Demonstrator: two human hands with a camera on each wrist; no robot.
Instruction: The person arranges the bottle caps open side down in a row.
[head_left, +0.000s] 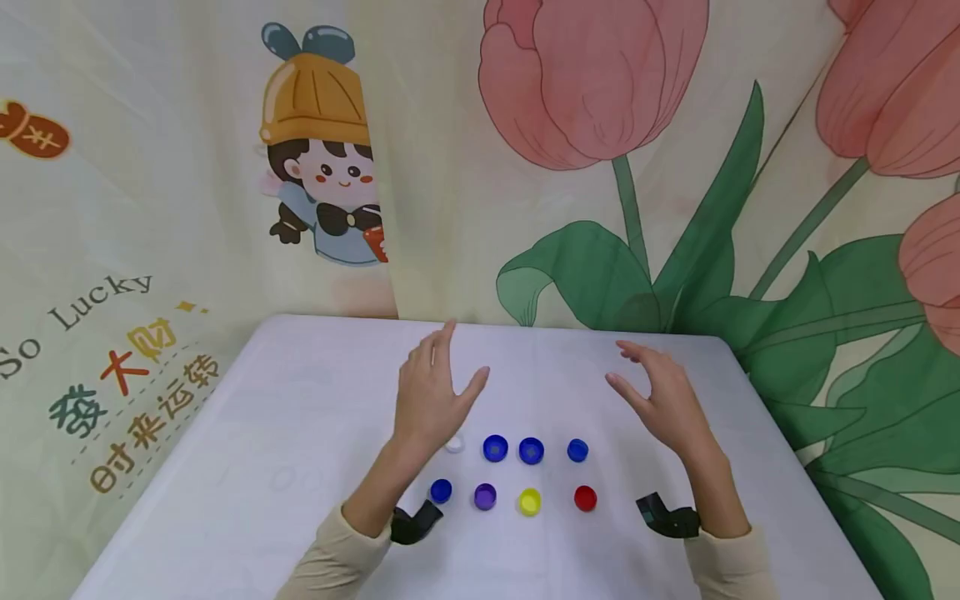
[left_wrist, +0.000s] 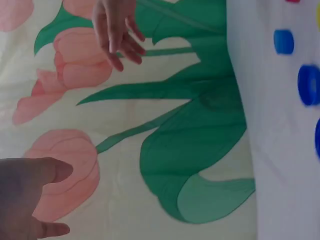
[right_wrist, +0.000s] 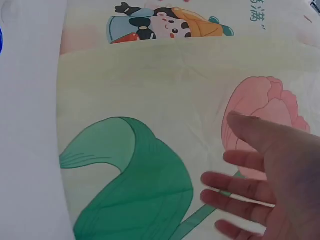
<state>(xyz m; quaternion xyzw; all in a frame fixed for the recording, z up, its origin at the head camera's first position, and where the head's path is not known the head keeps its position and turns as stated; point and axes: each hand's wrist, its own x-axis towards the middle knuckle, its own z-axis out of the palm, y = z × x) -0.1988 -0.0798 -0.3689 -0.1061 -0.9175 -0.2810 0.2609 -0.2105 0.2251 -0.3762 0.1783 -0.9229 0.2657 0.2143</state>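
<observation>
My left hand (head_left: 429, 398) is raised above the table in the head view, fingers extended and thumb spread, holding nothing. Facing it, my right hand (head_left: 663, 398) is also raised with relaxed fingers and nothing in it. Below and between them lie round bottle caps in two rows. The back row has a white cap (head_left: 455, 443), partly hidden by the left hand, two larger blue caps, one of them this blue cap (head_left: 495, 448), and a smaller blue cap (head_left: 577, 450). In front are a dark blue cap (head_left: 441, 491), a purple cap (head_left: 485, 497), a yellow cap (head_left: 529, 502) and a red cap (head_left: 585, 498).
A white-covered table (head_left: 300, 433) carries the caps. Behind it hangs a printed cloth (head_left: 442, 167) with tulips, a cartoon figure and lettering. Dark wrist straps, such as the left strap (head_left: 416, 523), sit on both wrists below light sleeves.
</observation>
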